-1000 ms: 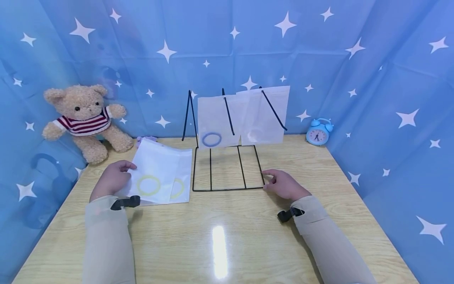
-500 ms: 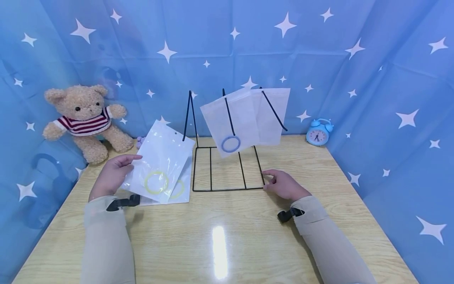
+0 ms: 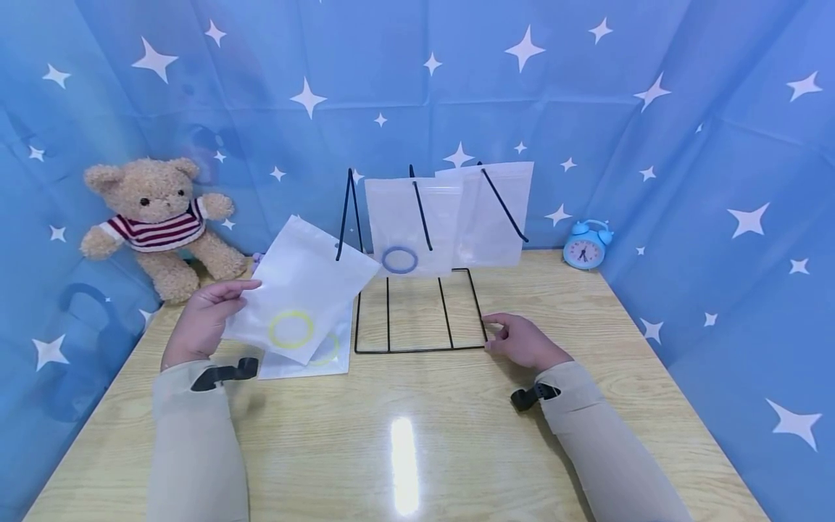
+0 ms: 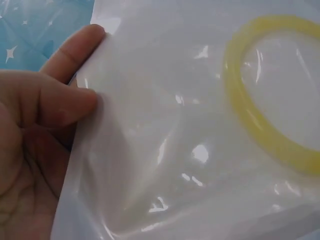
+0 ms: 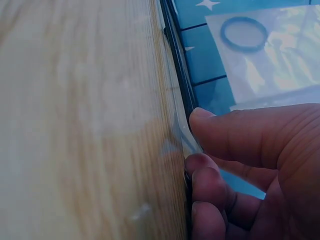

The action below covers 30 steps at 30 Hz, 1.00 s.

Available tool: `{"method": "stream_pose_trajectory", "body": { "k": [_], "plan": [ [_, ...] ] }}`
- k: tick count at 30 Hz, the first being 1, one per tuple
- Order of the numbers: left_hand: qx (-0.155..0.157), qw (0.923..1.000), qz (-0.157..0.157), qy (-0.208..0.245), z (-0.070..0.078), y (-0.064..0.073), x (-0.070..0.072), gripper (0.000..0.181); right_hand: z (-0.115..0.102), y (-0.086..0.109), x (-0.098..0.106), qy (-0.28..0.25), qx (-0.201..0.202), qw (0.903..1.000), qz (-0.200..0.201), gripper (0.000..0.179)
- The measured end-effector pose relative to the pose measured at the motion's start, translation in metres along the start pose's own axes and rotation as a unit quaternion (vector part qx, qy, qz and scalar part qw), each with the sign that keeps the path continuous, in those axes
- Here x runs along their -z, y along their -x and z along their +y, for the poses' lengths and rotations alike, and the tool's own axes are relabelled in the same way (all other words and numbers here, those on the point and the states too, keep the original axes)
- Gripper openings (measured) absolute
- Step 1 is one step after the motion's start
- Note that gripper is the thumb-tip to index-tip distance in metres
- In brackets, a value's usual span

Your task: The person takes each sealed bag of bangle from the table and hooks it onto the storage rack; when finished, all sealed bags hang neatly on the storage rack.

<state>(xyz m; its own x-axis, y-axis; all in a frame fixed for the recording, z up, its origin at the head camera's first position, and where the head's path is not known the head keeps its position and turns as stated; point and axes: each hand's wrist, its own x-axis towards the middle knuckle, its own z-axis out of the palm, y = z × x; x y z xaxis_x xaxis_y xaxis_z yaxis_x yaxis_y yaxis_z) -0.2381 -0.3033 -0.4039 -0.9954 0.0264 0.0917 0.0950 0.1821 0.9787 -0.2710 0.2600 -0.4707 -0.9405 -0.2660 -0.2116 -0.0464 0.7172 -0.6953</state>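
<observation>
My left hand [image 3: 205,319] pinches the left edge of a white zip bag [image 3: 303,264] that holds a yellow ring [image 4: 235,75]. The bag is tilted, and its upper right part overlaps the left hook of a black wire rack [image 3: 424,351] in the head view. Beneath it, a second bag [image 3: 280,370] with a yellow ring lies on the table, partly covered. With thumb and fingers, my right hand [image 3: 522,339] grips the rack's right base bar. On the middle hook hangs a bag [image 3: 398,217] with a blue ring [image 3: 400,272]; another bag [image 3: 505,210] hangs on the right hook.
A teddy bear [image 3: 156,203] in a striped top sits at the back left. Behind the bags, a small purple object [image 3: 257,259] shows in part. A blue alarm clock [image 3: 585,250] stands at the back right. Starry blue curtains border the wooden table [image 3: 470,442].
The left hand has raised the bag, tilted it clockwise and brought its top right part to the left hook. The blue-ring bag swung right and back. The right hand has stayed put.
</observation>
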Motion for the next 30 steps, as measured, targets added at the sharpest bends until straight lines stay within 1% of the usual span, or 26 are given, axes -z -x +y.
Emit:
{"method": "stream_pose_trajectory", "body": {
  "k": [3,6,11,18,25,27,30],
  "plan": [
    [-0.03,0.998,-0.01,0.055,0.002,0.002,-0.002,0.036,0.001,0.0,0.0,0.0,0.003,1.0,0.001,0.057],
    [-0.057,0.993,-0.019,0.102,0.004,0.003,-0.005,0.037,0.002,-0.001,0.0,0.002,0.005,1.0,0.002,0.057],
    [-0.101,0.983,-0.033,0.15,0.006,0.005,-0.008,0.04,0.004,-0.002,-0.001,-0.001,0.005,1.0,0.001,0.057],
    [-0.149,0.9703,-0.038,0.187,0.01,0.008,-0.011,0.049,0.005,-0.003,0.0,0.0,0.003,1.0,0.0,0.057],
    [-0.184,0.9567,-0.051,0.22,0.016,0.01,-0.017,0.05,0.004,-0.003,0.0,0.004,0.002,1.0,0.002,0.057],
    [-0.191,0.9548,-0.058,0.221,0.018,0.01,-0.019,0.05,0.004,-0.003,0.0,0.006,0.002,1.0,0.002,0.057],
    [-0.192,0.9556,-0.069,0.212,0.02,0.009,-0.021,0.046,0.004,-0.003,0.0,0.008,0.001,1.0,0.003,0.057]
  ]
}}
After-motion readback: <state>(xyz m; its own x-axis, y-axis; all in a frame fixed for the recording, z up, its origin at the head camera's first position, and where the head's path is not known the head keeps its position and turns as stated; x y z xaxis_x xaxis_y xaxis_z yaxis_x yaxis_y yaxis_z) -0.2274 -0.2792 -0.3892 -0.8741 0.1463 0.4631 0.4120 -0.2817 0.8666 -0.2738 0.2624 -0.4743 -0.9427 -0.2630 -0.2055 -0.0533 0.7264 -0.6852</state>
